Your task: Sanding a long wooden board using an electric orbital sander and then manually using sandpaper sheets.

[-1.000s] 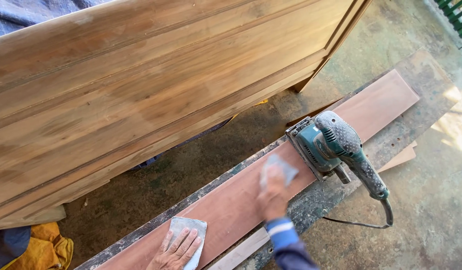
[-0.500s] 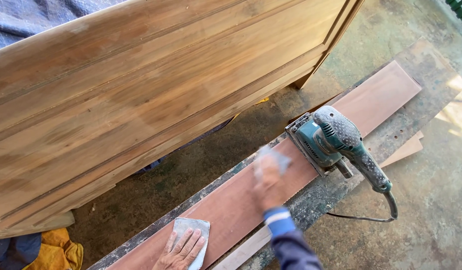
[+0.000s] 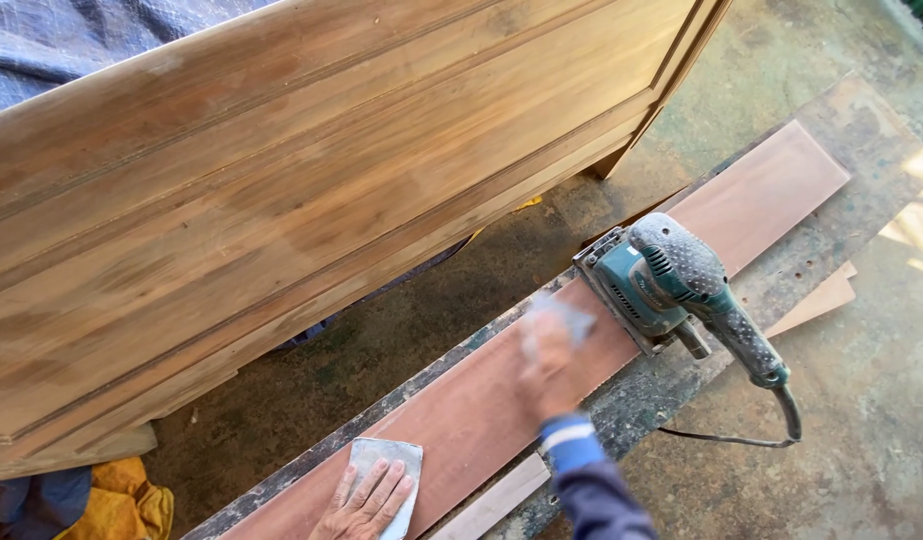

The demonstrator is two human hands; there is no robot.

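A long reddish board [image 3: 482,400] lies diagonally on a paint-spattered plank [image 3: 822,225], running from the near left up to the far right, so its whole face is open to the hands. The right hand [image 3: 547,375], blurred, lies on the middle of the board with a grey sheet of sandpaper [image 3: 572,320] under its fingers; whether those fingers are spread or pressed together cannot be told through the blur. The left hand [image 3: 367,503], near the lower edge, lies flat with fingers spread on a second grey sandpaper piece [image 3: 387,462], pinning it to the board and likely steadying the wood. Just to the right, a green electric sander [image 3: 672,285] rests on the board with no hand on it, its cord [image 3: 762,435] trailing onto the concrete floor [image 3: 862,420]. On the far side, a large panelled wooden cabinet [image 3: 282,200] leans over; yellow cloth [image 3: 112,505] shows at the near left.
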